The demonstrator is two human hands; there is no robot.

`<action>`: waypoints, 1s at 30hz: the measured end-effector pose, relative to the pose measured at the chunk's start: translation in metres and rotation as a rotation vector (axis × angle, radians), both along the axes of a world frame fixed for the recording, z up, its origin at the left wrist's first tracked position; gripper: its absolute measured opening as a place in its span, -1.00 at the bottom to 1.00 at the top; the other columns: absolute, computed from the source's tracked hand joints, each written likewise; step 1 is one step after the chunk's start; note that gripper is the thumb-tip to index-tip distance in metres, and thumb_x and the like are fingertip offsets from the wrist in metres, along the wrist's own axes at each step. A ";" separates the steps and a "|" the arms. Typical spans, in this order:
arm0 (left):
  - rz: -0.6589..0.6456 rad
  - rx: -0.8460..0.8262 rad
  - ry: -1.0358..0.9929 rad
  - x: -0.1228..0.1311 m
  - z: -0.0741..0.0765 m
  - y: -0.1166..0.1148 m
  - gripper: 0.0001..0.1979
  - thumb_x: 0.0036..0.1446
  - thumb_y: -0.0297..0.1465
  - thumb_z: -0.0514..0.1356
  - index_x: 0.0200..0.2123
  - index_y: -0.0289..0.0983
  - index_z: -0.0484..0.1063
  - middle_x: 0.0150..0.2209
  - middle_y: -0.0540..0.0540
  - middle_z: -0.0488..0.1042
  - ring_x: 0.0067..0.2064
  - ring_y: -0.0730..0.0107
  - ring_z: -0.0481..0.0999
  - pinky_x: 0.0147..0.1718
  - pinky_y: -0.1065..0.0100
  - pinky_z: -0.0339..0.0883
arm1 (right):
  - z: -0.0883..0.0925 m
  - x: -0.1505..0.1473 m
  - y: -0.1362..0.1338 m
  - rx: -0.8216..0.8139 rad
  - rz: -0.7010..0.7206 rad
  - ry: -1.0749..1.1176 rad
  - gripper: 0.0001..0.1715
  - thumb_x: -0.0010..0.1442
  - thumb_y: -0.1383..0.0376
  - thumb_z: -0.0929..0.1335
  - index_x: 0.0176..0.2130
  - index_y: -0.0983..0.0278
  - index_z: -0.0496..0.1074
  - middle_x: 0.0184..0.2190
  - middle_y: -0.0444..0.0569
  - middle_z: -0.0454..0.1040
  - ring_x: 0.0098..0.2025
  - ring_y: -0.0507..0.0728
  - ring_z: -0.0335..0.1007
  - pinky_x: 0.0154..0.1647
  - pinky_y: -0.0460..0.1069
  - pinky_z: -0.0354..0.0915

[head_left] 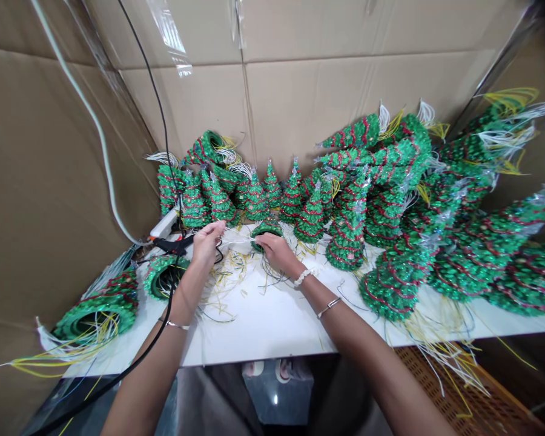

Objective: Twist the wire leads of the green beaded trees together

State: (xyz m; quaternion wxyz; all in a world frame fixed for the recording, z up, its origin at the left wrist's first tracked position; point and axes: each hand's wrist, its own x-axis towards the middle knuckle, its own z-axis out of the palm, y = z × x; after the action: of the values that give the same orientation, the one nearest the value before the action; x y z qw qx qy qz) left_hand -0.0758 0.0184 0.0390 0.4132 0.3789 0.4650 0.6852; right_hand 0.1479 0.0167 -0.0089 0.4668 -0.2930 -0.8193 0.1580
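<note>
A small green tinsel Christmas tree (267,228) lies on its side in the middle of the white table, its open base toward me. Thin white wires (238,238) stretch between my hands in front of it. My left hand (206,247) is closed, with thumb and fingers pinched on the wires' left end. Right beside the tree's base, my right hand (276,252) pinches the same wires. Both palms face down, and the exact wire ends are too small to make out.
Many decorated trees (347,227) crowd the back and right. Two more trees lie at left, one with loose wires (95,332). A black tool with orange parts (175,245) lies by a white power strip (164,223). Yellow wire scraps (229,269) litter the table (263,327). A black cable (157,91) hangs down.
</note>
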 end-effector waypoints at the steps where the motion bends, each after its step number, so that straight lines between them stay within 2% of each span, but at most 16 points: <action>1: 0.019 0.006 -0.043 -0.005 0.002 0.001 -0.53 -0.42 -0.19 0.55 -0.41 -0.30 0.59 -0.35 -0.07 0.56 -0.48 0.59 0.32 -0.55 0.49 0.04 | 0.000 0.000 0.000 -0.002 -0.005 0.000 -0.67 0.41 0.36 0.20 -0.16 0.29 0.54 -0.26 0.02 0.51 -0.24 0.10 0.40 -0.16 -0.05 0.30; 4: 0.086 0.052 -0.132 -0.021 0.005 0.003 -0.52 -0.39 -0.19 0.55 -0.37 -0.30 0.57 -0.41 -0.03 0.50 -0.50 0.61 0.30 -0.57 0.50 0.01 | -0.001 0.000 -0.001 -0.013 -0.015 0.003 -0.68 0.41 0.35 0.21 -0.15 0.29 0.54 -0.25 0.03 0.52 -0.22 0.10 0.41 -0.15 -0.05 0.31; 7: 0.128 0.055 -0.094 -0.027 0.005 0.003 -0.48 -0.37 -0.14 0.54 -0.33 -0.30 0.57 -0.41 -0.01 0.50 -0.49 0.60 0.30 -0.55 0.49 0.03 | -0.001 0.000 -0.001 -0.020 -0.018 0.005 -0.68 0.41 0.35 0.21 -0.14 0.29 0.55 -0.23 0.05 0.53 -0.21 0.11 0.42 -0.13 -0.03 0.32; 10: 0.125 0.042 0.041 -0.018 0.006 -0.001 -0.50 -0.24 -0.06 0.48 -0.29 -0.29 0.58 -0.37 -0.04 0.54 -0.46 0.54 0.34 -0.50 0.46 0.10 | -0.002 0.000 0.000 -0.014 -0.017 0.009 -0.67 0.41 0.34 0.21 -0.14 0.29 0.55 -0.21 0.06 0.53 -0.18 0.12 0.43 -0.10 -0.01 0.33; 13: 0.072 0.114 0.204 -0.004 0.010 -0.007 -0.55 -0.09 -0.03 0.41 -0.27 -0.27 0.61 -0.24 -0.12 0.60 -0.38 0.44 0.42 -0.43 0.41 0.18 | -0.003 -0.001 0.001 -0.015 -0.019 0.001 -0.67 0.41 0.33 0.21 -0.13 0.29 0.55 -0.22 0.05 0.53 -0.18 0.12 0.43 -0.09 -0.01 0.33; 16: 0.017 0.168 0.278 0.007 0.014 -0.012 -0.59 -0.07 -0.08 0.41 -0.27 -0.26 0.63 -0.16 -0.15 0.62 -0.23 0.31 0.50 -0.27 0.35 0.29 | -0.002 0.000 0.001 -0.016 -0.024 -0.030 -0.68 0.41 0.34 0.22 -0.12 0.29 0.55 -0.24 0.04 0.52 -0.21 0.11 0.41 -0.11 -0.03 0.32; 19: -0.001 0.180 0.286 0.011 0.015 -0.014 -0.62 -0.10 -0.10 0.44 -0.30 -0.26 0.63 -0.22 -0.14 0.62 -0.16 0.25 0.52 -0.15 0.31 0.32 | -0.002 0.001 0.001 -0.013 -0.019 -0.047 -0.68 0.41 0.35 0.22 -0.12 0.28 0.55 -0.24 0.04 0.52 -0.22 0.11 0.41 -0.12 -0.03 0.32; 24: 0.036 0.181 0.226 0.012 0.017 -0.014 -0.59 -0.12 -0.08 0.43 -0.30 -0.27 0.60 -0.27 -0.12 0.61 -0.23 0.28 0.52 -0.19 0.30 0.34 | -0.002 0.001 0.001 -0.005 -0.023 -0.048 -0.67 0.41 0.34 0.21 -0.13 0.28 0.56 -0.26 0.03 0.50 -0.22 0.11 0.40 -0.13 -0.04 0.31; 28: -0.031 0.153 0.252 0.015 0.018 -0.016 -0.53 -0.10 -0.06 0.43 -0.20 -0.26 0.61 -0.21 -0.15 0.62 -0.22 0.26 0.52 -0.22 0.30 0.33 | -0.003 0.001 0.002 -0.009 -0.021 -0.045 -0.67 0.41 0.34 0.21 -0.13 0.27 0.56 -0.26 0.03 0.50 -0.23 0.11 0.40 -0.13 -0.04 0.31; 30: -0.049 0.158 0.279 0.015 0.017 -0.016 -0.58 -0.07 -0.07 0.41 -0.24 -0.25 0.61 -0.21 -0.14 0.61 -0.23 0.28 0.51 -0.25 0.32 0.31 | -0.003 0.001 0.002 -0.006 -0.019 -0.045 -0.67 0.41 0.34 0.21 -0.13 0.28 0.55 -0.26 0.03 0.51 -0.23 0.11 0.41 -0.13 -0.04 0.31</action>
State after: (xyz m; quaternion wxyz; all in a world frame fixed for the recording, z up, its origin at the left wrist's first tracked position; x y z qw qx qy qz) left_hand -0.0605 0.0029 0.0559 0.3302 0.5131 0.4530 0.6500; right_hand 0.1487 0.0189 -0.0121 0.4489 -0.3055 -0.8263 0.1497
